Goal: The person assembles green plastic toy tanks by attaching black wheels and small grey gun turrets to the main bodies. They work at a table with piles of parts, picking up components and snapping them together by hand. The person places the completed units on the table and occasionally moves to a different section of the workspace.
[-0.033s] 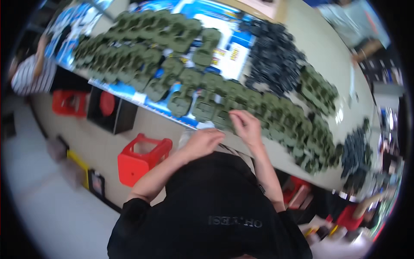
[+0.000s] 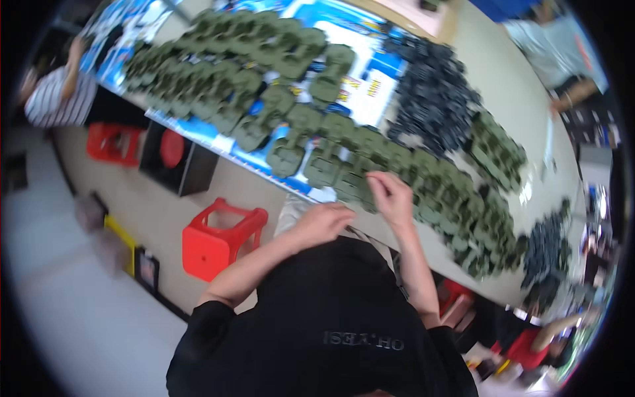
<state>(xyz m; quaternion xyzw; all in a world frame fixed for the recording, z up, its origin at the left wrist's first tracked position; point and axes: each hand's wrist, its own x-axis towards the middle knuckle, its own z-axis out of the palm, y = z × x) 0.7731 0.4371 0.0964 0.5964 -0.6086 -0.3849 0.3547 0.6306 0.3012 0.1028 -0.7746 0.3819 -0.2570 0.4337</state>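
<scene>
My left hand (image 2: 322, 223) hovers at the near edge of the table, its thumb and fingers pressed together. What it pinches, if anything, is too small to make out. A short gap to its right, my right hand (image 2: 393, 198) is raised over the closest row of olive-green moulded parts (image 2: 324, 162). Its thumb and forefinger meet in a pinch, and nothing I can name shows between them. More green parts (image 2: 228, 36) stand packed in rows to the far left. Beyond my right hand lies a heap of dark grey parts (image 2: 433, 96).
Blue-and-white printed sheets (image 2: 374, 86) lie beneath some parts on the pale table (image 2: 486, 53). Another green cluster (image 2: 496, 152) and a grey pile (image 2: 546, 241) sit to the right. A red stool (image 2: 206, 251) stands on the floor at left. Other people are around the table.
The table and its parts have shifted slightly rightward in the picture. Both hands keep almost the same pose, a little to the right as well.
</scene>
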